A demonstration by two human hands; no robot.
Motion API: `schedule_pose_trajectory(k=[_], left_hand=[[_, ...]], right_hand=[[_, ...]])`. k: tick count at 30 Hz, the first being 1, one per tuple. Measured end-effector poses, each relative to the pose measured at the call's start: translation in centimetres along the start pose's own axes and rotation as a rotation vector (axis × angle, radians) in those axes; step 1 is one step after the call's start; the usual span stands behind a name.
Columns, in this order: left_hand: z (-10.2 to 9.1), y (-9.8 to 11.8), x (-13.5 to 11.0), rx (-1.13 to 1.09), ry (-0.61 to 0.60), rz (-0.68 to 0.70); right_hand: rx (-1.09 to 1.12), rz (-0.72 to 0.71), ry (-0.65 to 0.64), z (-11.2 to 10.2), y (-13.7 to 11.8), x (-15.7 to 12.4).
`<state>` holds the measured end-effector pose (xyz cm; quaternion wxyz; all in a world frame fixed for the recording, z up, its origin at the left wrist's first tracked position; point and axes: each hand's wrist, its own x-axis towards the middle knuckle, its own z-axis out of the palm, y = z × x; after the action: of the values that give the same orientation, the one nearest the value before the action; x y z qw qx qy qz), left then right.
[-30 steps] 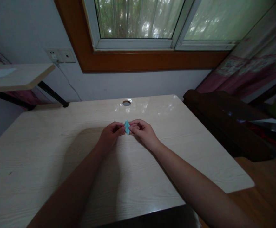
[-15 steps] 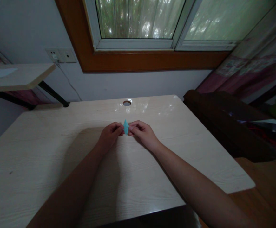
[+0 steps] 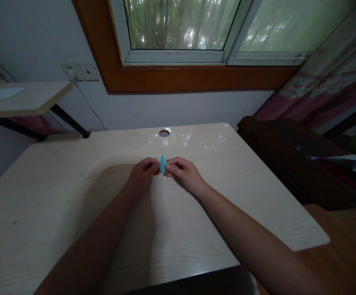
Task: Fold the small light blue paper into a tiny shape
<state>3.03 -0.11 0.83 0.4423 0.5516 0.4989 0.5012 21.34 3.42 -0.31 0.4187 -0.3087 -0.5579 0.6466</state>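
A small folded piece of light blue paper (image 3: 162, 163) stands upright between my two hands over the middle of a pale wooden desk (image 3: 73, 196). My left hand (image 3: 141, 177) pinches its left side with curled fingers. My right hand (image 3: 184, 174) pinches its right side, fingers also curled in. Both hands rest low on or just above the desk top. Most of the paper is hidden by the fingertips.
A round cable hole (image 3: 164, 133) sits near the desk's far edge. A second table (image 3: 24, 98) stands at the left by wall sockets (image 3: 79, 71). A dark chair or sofa (image 3: 291, 155) is at the right, under a window (image 3: 181, 28).
The hands and blue paper stay in nearly the same place. The fingers have shifted slightly on the paper, and the paper's tip sits a touch further left than one second ago.
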Motion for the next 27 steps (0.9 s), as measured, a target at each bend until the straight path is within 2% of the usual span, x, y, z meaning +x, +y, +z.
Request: schedule_pose_trajectory(k=[18,23,27], left_hand=[[0.0,-1.0,0.3,0.085,-0.026,0.124],[0.0,-1.0,0.2,0.115,-0.032,0.127],[0.0,-0.8,0.2,0.095,-0.004,0.1]], right_hand=[[-0.128,-0.021,0.011,-0.1,0.0,-0.2],[-0.304,-0.099,0.013,0.1,0.1,-0.5],[-0.374,-0.179,0.095,0.2,-0.3,-0.6]])
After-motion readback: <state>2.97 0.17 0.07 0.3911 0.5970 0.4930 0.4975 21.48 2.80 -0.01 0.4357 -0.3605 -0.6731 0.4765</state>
